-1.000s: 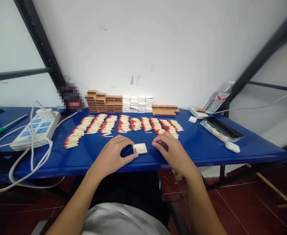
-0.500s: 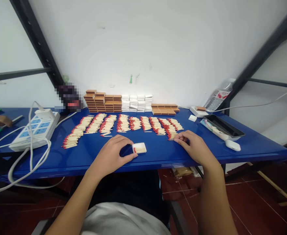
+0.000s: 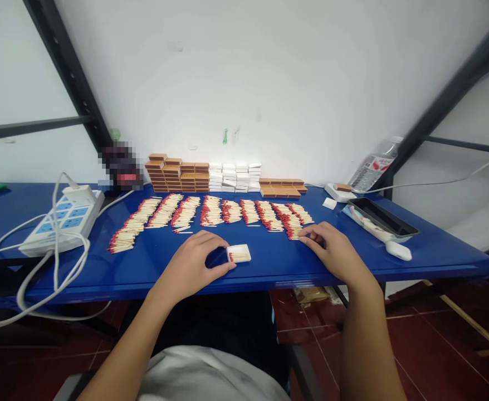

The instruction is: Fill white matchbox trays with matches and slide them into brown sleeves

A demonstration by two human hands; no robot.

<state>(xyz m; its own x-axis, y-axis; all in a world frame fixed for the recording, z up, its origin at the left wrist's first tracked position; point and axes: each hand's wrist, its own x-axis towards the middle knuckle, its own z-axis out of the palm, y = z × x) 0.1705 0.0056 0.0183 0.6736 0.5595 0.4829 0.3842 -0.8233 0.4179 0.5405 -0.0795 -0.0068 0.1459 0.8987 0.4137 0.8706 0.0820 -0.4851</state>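
My left hand (image 3: pixel 198 260) holds a small white matchbox tray (image 3: pixel 241 248) between thumb and fingers, near the table's front edge. Several red-headed matches (image 3: pixel 240 258) lie inside it, along its near side. My right hand (image 3: pixel 330 249) is closed in a pinch at the pale ends of the matches in a pile (image 3: pixel 293 230) to the right; how many it grips is hidden by the fingers. More piles of matches (image 3: pixel 211 211) form a row across the table, red heads mostly to the left.
Along the wall stand stacked brown matchbox sleeves (image 3: pixel 194 178), white trays (image 3: pixel 228 181) and a lower brown stack (image 3: pixel 282 189). A power strip (image 3: pixel 63 220) with looping cables lies left. On the right are a black tray (image 3: pixel 382 217), a white earphone case (image 3: pixel 398 250) and a plastic bottle (image 3: pixel 373 167).
The view has shifted slightly. A brown, hand-like shape with green handles at the far left has gone from view. Both my hands stay at the tray and the match pile.
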